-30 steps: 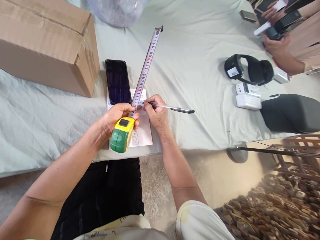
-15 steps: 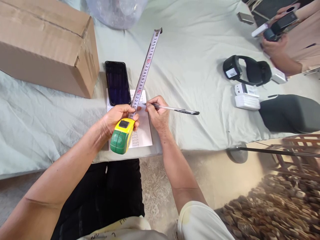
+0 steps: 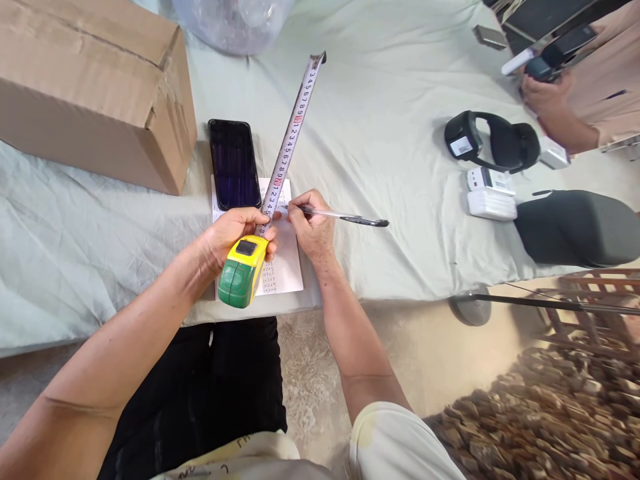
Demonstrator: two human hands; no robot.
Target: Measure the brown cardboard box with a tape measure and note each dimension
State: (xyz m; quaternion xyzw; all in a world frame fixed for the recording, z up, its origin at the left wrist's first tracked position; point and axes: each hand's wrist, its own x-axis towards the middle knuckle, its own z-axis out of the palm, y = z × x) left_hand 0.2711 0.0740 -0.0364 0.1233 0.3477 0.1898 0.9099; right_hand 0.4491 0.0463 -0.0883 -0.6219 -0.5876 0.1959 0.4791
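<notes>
My left hand (image 3: 233, 233) grips a yellow and green tape measure (image 3: 241, 272) over the table's near edge. Its blade (image 3: 293, 137) is pulled out, running up and to the right above the cloth. My right hand (image 3: 311, 227) pinches a pen (image 3: 345, 217) with the tip down on a white sheet of paper (image 3: 286, 267) covered in small written rows. A black phone (image 3: 234, 164) lies face up on the top of that sheet, left of the blade.
A cardboard box (image 3: 95, 87) sits at the left on the pale cloth (image 3: 390, 133). A clear plastic bag (image 3: 235, 23) is at the back. A black headset (image 3: 493, 141) and white blocks (image 3: 491, 197) lie at right, near another person's hands (image 3: 547, 90). A wood pile (image 3: 560, 413) is on the floor.
My hands stay almost still; the pen shifts slightly over the paper. The other person's hands at the top right have moved a little.
</notes>
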